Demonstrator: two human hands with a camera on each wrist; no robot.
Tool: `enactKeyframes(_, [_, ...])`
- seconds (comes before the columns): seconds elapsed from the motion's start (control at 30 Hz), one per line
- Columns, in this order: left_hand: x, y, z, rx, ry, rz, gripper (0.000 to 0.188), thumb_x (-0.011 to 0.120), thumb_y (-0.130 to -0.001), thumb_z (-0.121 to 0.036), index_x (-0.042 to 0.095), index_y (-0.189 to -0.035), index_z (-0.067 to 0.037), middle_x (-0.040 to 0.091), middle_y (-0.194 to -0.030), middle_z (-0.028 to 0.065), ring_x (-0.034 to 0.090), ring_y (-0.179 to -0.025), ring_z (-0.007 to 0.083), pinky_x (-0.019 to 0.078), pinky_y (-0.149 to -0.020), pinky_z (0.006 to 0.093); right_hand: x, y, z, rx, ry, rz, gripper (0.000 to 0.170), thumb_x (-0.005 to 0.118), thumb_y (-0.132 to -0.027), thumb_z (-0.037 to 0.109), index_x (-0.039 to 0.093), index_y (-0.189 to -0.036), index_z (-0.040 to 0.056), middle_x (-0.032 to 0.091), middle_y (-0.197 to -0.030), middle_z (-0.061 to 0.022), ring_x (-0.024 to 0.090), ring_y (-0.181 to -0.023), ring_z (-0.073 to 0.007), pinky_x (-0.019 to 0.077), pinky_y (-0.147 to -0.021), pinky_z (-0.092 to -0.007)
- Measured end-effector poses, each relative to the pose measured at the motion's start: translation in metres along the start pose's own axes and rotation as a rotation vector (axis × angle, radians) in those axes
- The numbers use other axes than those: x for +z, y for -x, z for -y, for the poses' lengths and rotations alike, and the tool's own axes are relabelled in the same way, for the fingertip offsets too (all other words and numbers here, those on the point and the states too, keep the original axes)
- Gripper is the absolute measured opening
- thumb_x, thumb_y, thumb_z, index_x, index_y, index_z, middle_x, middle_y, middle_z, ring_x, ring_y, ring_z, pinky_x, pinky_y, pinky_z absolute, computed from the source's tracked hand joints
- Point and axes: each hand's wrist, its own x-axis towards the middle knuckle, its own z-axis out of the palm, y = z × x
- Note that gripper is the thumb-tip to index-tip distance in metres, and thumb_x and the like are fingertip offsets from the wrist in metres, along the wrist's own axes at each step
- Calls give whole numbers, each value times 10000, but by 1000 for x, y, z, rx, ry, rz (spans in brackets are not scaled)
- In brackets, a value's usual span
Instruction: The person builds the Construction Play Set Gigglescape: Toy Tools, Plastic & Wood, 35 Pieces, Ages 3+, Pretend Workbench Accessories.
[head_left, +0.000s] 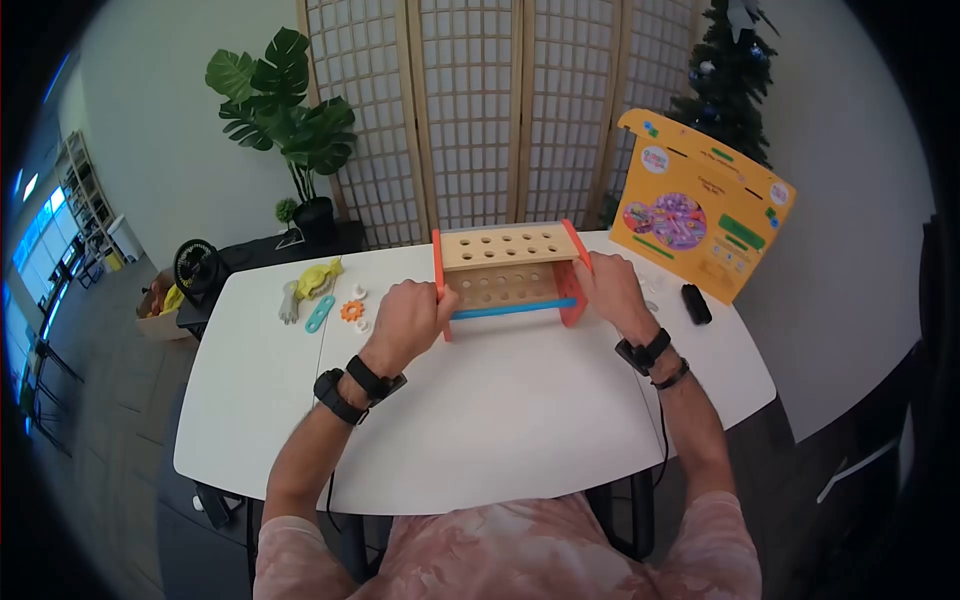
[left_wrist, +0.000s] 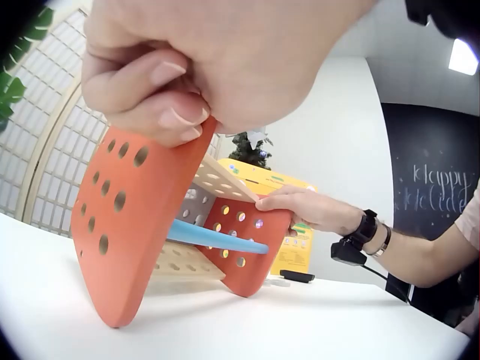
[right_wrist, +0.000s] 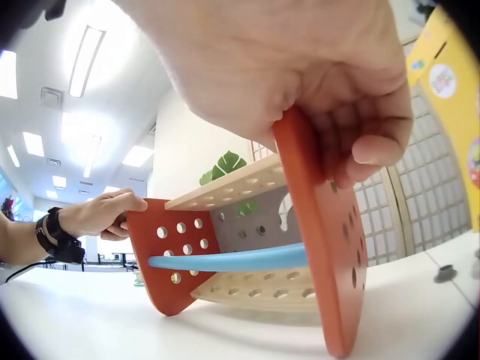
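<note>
A wooden toy toolbox frame stands on the white table [head_left: 490, 420]. It has two orange-red end panels [left_wrist: 154, 202], pale perforated boards [head_left: 500, 232] and a blue rod [head_left: 515, 308] running between the ends along the near side. My left hand [head_left: 408, 315] grips the upper edge of the left panel, with fingers curled over its outer face. On the opposite end, my right hand [head_left: 612, 290] holds the right panel [right_wrist: 341, 247] by its upper edge, fingers bent around the outside. Both panels' lower edges are at the tabletop in the wrist views.
Left of the frame lie a teal strip [head_left: 319, 314], an orange gear [head_left: 352, 311], small white pieces [head_left: 362, 326] and a crumpled yellow-and-grey item [head_left: 315, 280]. A yellow box [head_left: 640, 225] stands at the back right, near a black object [head_left: 696, 304].
</note>
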Motion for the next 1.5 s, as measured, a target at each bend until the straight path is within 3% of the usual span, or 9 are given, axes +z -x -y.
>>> enactKeyframes(0.13, [11, -16, 14, 88, -83, -64, 309, 575, -992, -162, 638, -733, -5, 648, -666, 227, 652, -625, 447, 534, -614, 524, 14, -24, -19, -29, 62, 6, 470, 515, -1079, 310, 741, -865, -43, 739, -834, -278, 726, -818, -484, 582, -818, -559])
enactKeyframes(0.33, [13, -41, 35, 295, -344, 39, 268, 538, -1030, -193, 645, -869, -7, 684, -777, 253, 688, -729, 471, 582, -684, 539, 18, -50, -22, 93, 1, 148, 474, 539, -1046, 342, 767, -973, -67, 749, -896, -301, 741, -899, -482, 580, -861, -561])
enactKeyframes(0.93, [10, -41, 29, 129, -179, 113, 326, 452, -1072, -254, 637, -929, -25, 691, -813, 248, 673, -786, 494, 564, -752, 563, 9, -60, -21, 131, -68, 287, 481, 564, -1007, 339, 750, -954, -102, 728, -912, -337, 728, -902, -495, 560, -873, -557])
enactKeyframes(1.03, [12, -40, 28, 55, -129, 127, 448, 449, -1083, -330, 672, -875, -1, 696, -796, 265, 680, -779, 491, 568, -763, 558, 6, -55, -21, 81, -42, 257, 557, 556, -1040, 423, 751, -884, -75, 738, -803, -257, 747, -768, -406, 582, -748, -507])
enactKeyframes(1.1, [9, -36, 25, -11, -92, 142, 537, 442, -1095, -384, 698, -838, 12, 699, -785, 274, 684, -771, 488, 569, -770, 557, -11, -48, -7, 244, -202, 344, 652, 530, -1068, 539, 739, -806, -20, 705, -689, -137, 714, -624, -271, 563, -609, -414])
enactKeyframes(1.2, [-8, -28, 14, -148, -27, 134, 739, 415, -1114, -536, 738, -782, 40, 701, -754, 281, 690, -747, 482, 569, -772, 551, -14, -50, -29, 331, -365, 260, 714, 506, -1070, 635, 714, -751, 31, 657, -634, -56, 654, -544, -178, 528, -542, -337])
enactKeyframes(1.33, [-23, -12, 39, -213, 25, 63, 863, 399, -1096, -684, 753, -771, 33, 698, -700, 246, 688, -707, 462, 552, -738, 537, 8, -35, -96, 366, -287, 151, 662, 551, -1060, 584, 748, -776, 20, 686, -651, -83, 676, -547, -211, 557, -572, -353])
enactKeyframes(1.4, [-30, -5, 64, -264, 61, -24, 844, 413, -1099, -670, 740, -758, 30, 691, -690, 242, 682, -688, 452, 536, -711, 535, 36, -23, -153, 96, 133, 87, 557, 616, -1032, 501, 796, -843, 9, 731, -704, -102, 699, -555, -217, 575, -588, -357])
enactKeyframes(1.5, [-46, 11, 104, -325, -1, -83, 785, 460, -1103, -628, 728, -766, 29, 681, -686, 240, 676, -676, 447, 526, -684, 527, 17, 4, -134, 395, 34, 260, 380, 661, -995, 352, 821, -1017, 9, 776, -787, -129, 723, -569, -218, 586, -577, -364])
